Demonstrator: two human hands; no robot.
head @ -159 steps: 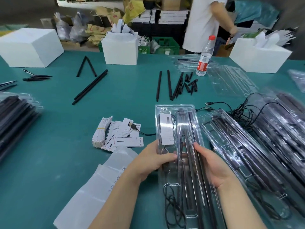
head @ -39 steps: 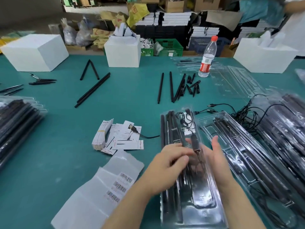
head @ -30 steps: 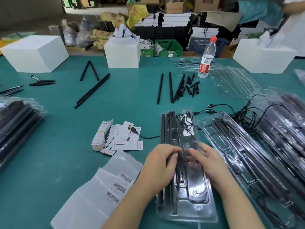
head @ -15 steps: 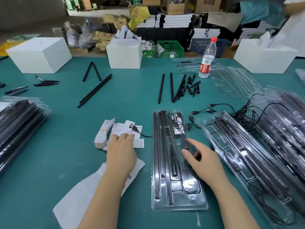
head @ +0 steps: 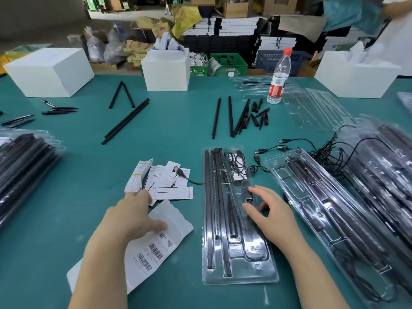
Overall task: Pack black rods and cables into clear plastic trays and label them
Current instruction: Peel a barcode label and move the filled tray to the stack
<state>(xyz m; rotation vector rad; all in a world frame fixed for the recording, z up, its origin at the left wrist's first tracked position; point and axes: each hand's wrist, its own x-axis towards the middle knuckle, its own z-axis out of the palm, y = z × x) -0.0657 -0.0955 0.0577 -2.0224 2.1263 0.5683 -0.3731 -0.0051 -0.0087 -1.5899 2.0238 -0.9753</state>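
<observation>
— While the clear tray (head: 239, 273) of black rods (head: 220, 206) and coiled cable (head: 237, 162) lies at six o'clock on the green table (head: 66, 197), what are the hands doing?

— Right hand (head: 270, 217) rests on the tray, fingers spread, grasping nothing; left hand (head: 131, 217) lies loose on the barcode sheet (head: 153, 248) at seven o'clock, fingertips touching the cards (head: 165, 184).

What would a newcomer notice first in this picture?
Probably the clear plastic tray in the middle of the green table, filled with black rods, the right hand resting on it. Next, the left hand on the barcode label sheet beside it.
</observation>
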